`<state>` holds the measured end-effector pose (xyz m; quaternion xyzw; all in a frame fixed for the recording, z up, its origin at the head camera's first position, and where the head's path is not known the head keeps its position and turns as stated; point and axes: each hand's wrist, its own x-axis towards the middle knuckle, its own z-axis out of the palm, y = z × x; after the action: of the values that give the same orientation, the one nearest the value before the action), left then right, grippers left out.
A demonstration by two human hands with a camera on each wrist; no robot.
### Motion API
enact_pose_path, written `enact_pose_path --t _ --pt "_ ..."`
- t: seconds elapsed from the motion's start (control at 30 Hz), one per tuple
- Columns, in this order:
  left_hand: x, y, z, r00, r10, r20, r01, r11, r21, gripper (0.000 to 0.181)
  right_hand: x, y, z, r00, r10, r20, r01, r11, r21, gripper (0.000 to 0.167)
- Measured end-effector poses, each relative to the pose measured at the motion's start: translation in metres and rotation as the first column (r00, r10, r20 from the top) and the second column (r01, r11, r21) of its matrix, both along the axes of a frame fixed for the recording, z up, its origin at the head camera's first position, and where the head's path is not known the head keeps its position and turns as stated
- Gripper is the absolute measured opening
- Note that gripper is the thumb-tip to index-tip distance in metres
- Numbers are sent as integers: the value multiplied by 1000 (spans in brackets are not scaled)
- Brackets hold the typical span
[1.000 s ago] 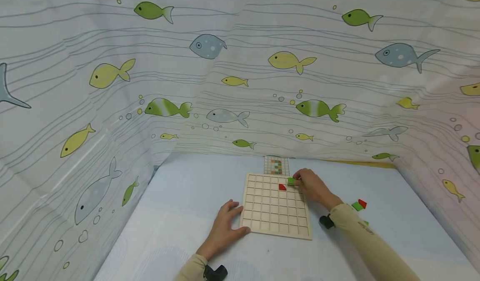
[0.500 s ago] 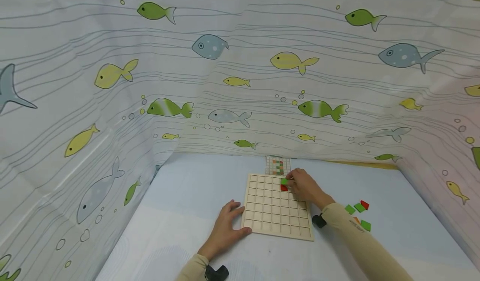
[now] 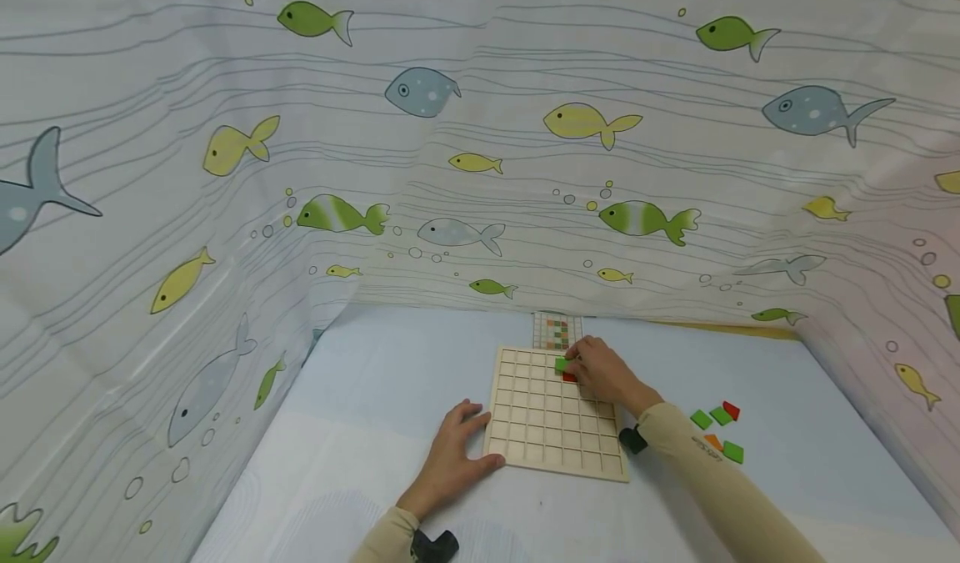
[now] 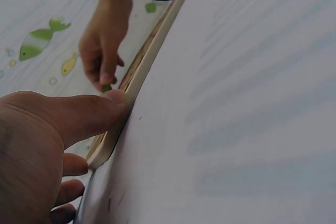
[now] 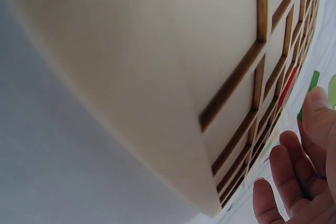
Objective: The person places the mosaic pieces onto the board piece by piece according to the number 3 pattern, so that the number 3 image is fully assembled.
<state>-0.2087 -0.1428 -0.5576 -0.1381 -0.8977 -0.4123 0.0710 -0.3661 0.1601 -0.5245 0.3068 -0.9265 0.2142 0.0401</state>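
Observation:
My right hand (image 3: 604,373) pinches a small green square tile (image 3: 560,364) above the far part of a wooden grid board (image 3: 551,429). In the right wrist view, the green tile (image 5: 314,80) stands on edge between thumb and fingers, clear of the grid. A red tile (image 3: 569,377) with one angled side lies in a cell just nearer, partly covered by the fingers. My left hand (image 3: 452,460) rests at the board's near left corner, fingers spread. The left wrist view shows its straight thumb (image 4: 92,114) touching the board's edge.
Several loose tiles lie right of the board: green squares (image 3: 733,452), a red one (image 3: 731,411) and an orange one (image 3: 713,441) partly behind the sleeve. A printed pattern card (image 3: 545,329) lies beyond the board. Fish-patterned sheeting (image 3: 480,196) encloses the table (image 3: 405,363).
My right hand has moved left with the green tile, from the board's far right part to beside the red tile. More loose tiles show by the sleeve. The left hand has stayed put.

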Motion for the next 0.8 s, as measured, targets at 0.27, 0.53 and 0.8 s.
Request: enact_pose_path --t 0.27,0.53,0.8 --pt "0 -1 0 1000 -1 -5 1 1000 -1 70 -3 -8 4 1000 17 3 -17 1000 24 15" --pt "0 -2 -3 1000 -1 0 1 1000 -6 71 -1 -15 4 997 48 67 -52 997 58 20" --pt "0 0 -3 1000 5 4 -5 1000 -7 71 1 -13 5 994 22 111 -29 998 58 22"
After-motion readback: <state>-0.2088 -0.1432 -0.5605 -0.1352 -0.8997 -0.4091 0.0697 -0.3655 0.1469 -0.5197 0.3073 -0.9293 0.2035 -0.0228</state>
